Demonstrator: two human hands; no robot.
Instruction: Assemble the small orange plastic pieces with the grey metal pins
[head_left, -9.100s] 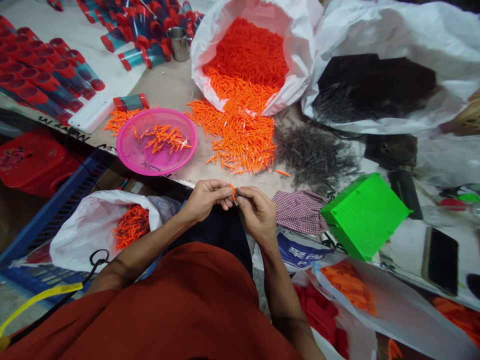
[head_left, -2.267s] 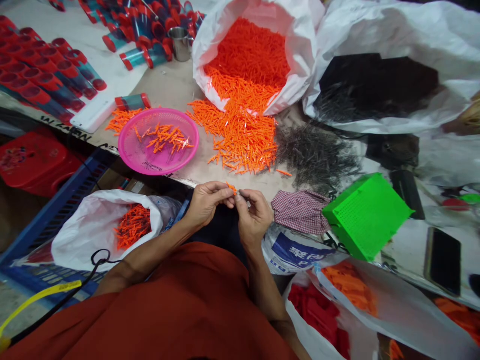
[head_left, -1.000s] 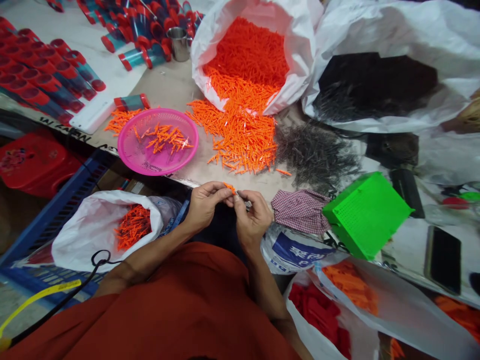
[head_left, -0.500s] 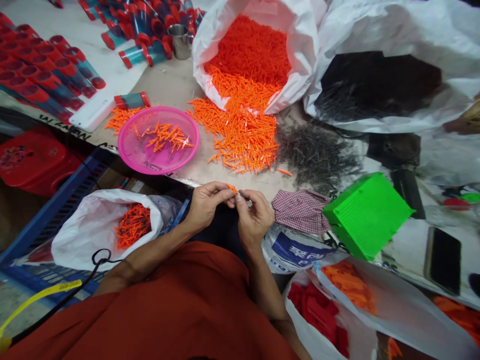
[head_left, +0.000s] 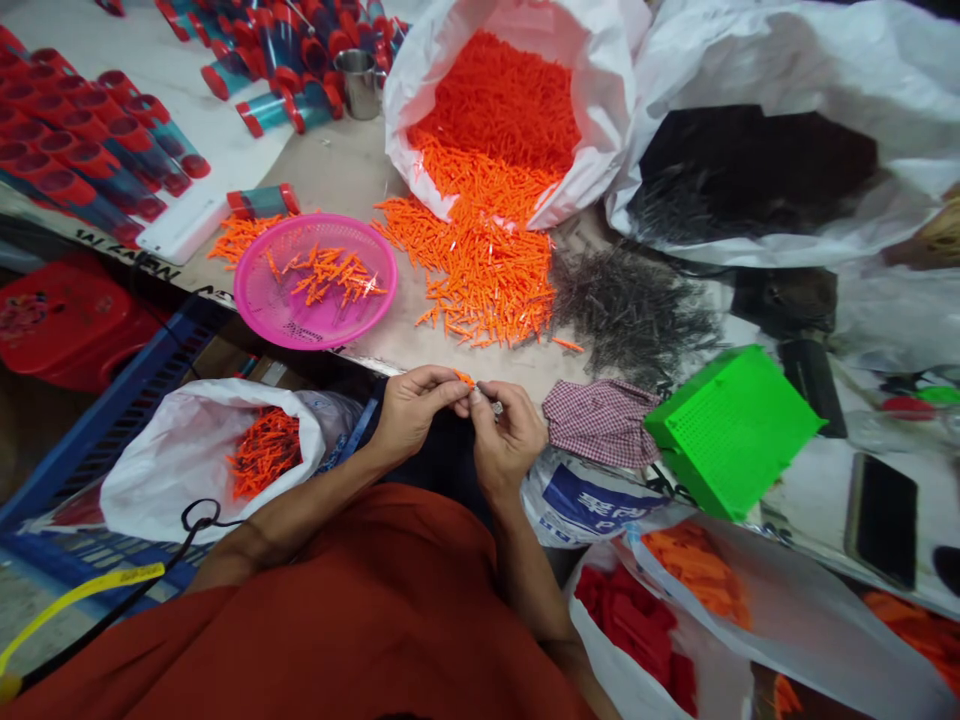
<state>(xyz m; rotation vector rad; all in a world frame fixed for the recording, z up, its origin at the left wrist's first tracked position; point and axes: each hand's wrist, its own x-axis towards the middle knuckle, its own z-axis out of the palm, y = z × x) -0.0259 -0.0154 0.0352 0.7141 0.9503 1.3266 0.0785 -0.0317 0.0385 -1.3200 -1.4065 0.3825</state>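
Close to the table's front edge, my left hand point(head_left: 412, 405) pinches a small orange plastic piece point(head_left: 465, 379) between thumb and fingers. My right hand point(head_left: 510, 428) meets it, closed on small clear plastic pieces point(head_left: 496, 407) whose exact shape I cannot make out. The fingertips of both hands nearly touch, hiding the join. Just beyond them lies a heap of slim orange plastic pieces point(head_left: 495, 290), spilling from a white sack point(head_left: 607, 130). Right of it is a pile of thin dark translucent sticks point(head_left: 637, 310). A pink basket point(head_left: 251, 305) at the left holds orange pieces with clear ends.
A sack of orange-and-dark pieces point(head_left: 266, 455) sits in a blue crate point(head_left: 60, 440) at my left. To my right are a checked cloth point(head_left: 600, 420), a green basket point(head_left: 735, 430) and a phone point(head_left: 883, 520). Red-capped tubes point(head_left: 82, 140) stand at the far left.
Both hands stay in nearly the same place, fingertips together. The orange piece has shifted very slightly between them; the view has moved a little.
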